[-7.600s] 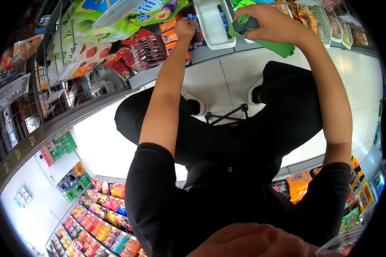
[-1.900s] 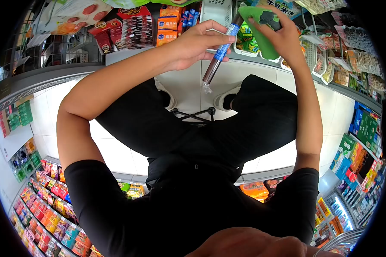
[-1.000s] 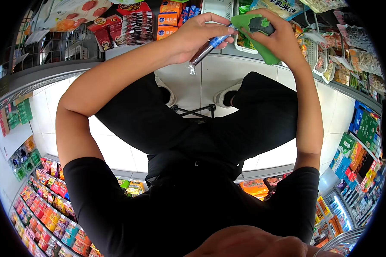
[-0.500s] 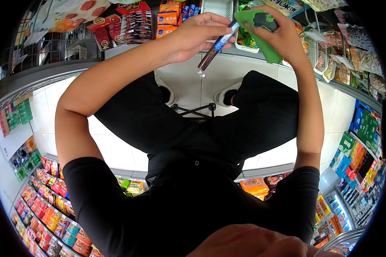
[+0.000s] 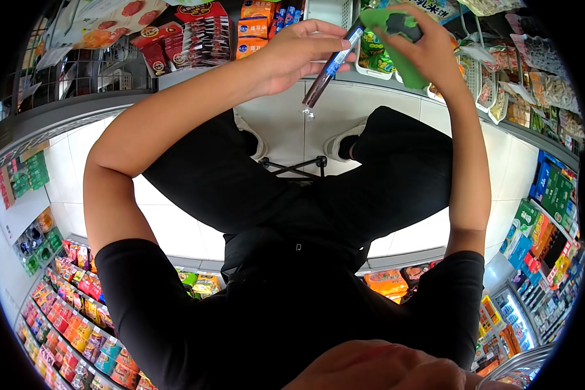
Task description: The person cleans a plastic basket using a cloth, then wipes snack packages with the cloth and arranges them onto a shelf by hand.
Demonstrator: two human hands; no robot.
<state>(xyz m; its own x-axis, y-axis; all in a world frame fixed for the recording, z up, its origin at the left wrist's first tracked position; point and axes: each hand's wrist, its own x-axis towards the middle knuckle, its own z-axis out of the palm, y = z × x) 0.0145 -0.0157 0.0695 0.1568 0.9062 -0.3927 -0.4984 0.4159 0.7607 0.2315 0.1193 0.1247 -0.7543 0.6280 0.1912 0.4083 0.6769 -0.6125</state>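
My left hand (image 5: 299,55) pinches a long, thin wrapped snack stick (image 5: 323,79) between thumb and fingers. The stick is dark reddish-brown with a blue-and-white label and a clear crimped end that points down toward me. It is tilted, its upper end reaching the green cloth (image 5: 406,69). That cloth, which has a dark wet-looking patch, is gripped in my right hand (image 5: 434,52). Whether the cloth presses on the stick's far end cannot be made out. Under the stick lies the pale tiled floor.
A shelf ahead carries red snack packets (image 5: 205,40), orange packets (image 5: 252,31) and white baskets (image 5: 374,73) of green-wrapped goods. Bagged snacks (image 5: 546,91) hang at the right. My knees spread over a folding stool's legs (image 5: 296,166). Stocked shelves (image 5: 78,305) stand behind me.
My right hand and the cloth have shifted slightly up and to the right along the stick's upper end. The stick has moved a little to the right; my left hand stays nearly still.
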